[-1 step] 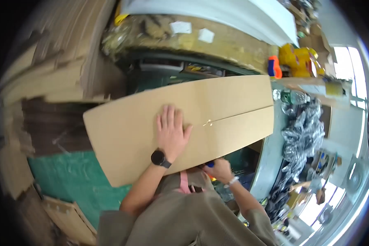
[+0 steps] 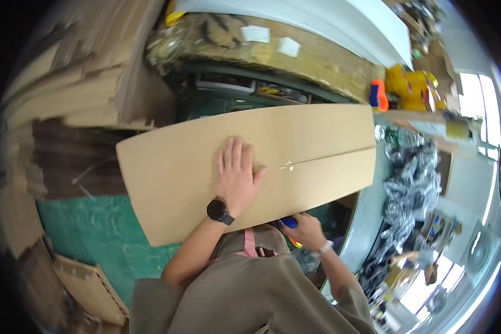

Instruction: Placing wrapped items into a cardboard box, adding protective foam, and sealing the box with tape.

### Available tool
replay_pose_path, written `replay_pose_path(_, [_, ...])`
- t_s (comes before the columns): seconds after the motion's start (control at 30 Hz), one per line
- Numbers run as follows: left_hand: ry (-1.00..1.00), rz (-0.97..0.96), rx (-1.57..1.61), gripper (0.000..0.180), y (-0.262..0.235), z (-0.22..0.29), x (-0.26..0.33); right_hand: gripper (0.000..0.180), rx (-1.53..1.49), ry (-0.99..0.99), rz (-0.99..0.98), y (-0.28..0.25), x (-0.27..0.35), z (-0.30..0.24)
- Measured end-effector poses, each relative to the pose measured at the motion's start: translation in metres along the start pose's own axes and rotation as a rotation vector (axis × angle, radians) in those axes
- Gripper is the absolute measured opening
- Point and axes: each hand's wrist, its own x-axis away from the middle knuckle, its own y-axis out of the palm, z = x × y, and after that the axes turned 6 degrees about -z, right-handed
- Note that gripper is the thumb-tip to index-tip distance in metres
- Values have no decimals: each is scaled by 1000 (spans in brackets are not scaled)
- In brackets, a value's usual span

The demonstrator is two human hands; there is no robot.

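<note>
A long brown cardboard box (image 2: 172, 172) lies across in front of me, with a lengthwise seam and small torn white specks on its right half. My left hand (image 2: 238, 177) rests flat on its top, fingers stretched away from me, a dark watch on the wrist. At the box's near edge, beside my waist, my right hand (image 2: 309, 231) is closed around a blue handle (image 2: 289, 222). Some orange and yellow shows just below that handle. The box's edge and my fingers hide the rest of the tool.
Cardboard sheets (image 2: 89, 83) are stacked at the left, above a green surface (image 2: 94, 222). Beyond the box runs a worn bench (image 2: 328, 67) bearing an orange-and-blue object (image 2: 379, 95) and yellow packages (image 2: 411, 88). Crumpled clear plastic (image 2: 409, 183) lies at the right; a person (image 2: 426, 264) is farther off.
The view has shifted slightly. More of the blue handle shows at my right hand, still by the box's near edge. My left hand stays flat on the box.
</note>
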Motion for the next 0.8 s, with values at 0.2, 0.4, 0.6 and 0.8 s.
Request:
replay_pose_path(0.2, [-111,161,607,45,-82,-2,28,56,230,-516,-165,-165,31,-91])
replay_pose_path(0.4, [-436,32,2233,41,-110,-10,83,75,321,-1254,77,-165,-20,-145])
replay_pose_path(0.6, [-476,298,1944,27,-123,-35,129,71,420,-1425,25,-124,-40,-191])
replay_pose_path(0.8, [-656,589,1350,21,-177,-185,171,66,601,-1249,13,-76,-49,-275])
